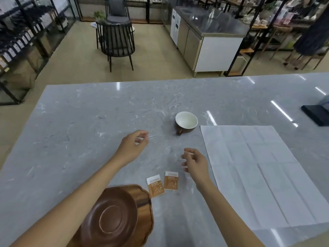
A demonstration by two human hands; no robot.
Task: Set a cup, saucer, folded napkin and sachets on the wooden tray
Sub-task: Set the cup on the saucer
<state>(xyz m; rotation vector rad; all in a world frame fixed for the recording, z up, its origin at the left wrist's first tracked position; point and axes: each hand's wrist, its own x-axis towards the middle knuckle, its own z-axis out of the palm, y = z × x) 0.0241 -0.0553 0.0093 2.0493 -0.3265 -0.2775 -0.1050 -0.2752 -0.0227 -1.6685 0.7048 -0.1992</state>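
A brown saucer [111, 217] lies on the wooden tray [145, 205] near the table's front edge. Two orange sachets [162, 183] lie side by side on the table just right of the tray. A brown cup [186, 122] with a white inside stands farther back, handle toward me. A large white napkin [258, 173] is spread out flat at the right. My left hand [132, 146] hovers left of the cup, fingers loosely curled and empty. My right hand [195, 162] hovers above the sachets, beside the napkin's left edge, also empty.
The grey marble table [80, 122] stretches wide. A black flat object [317, 113] sits at the far right edge. Beyond the table are a dark chair [116, 42], a steel counter [204, 32] and shelving.
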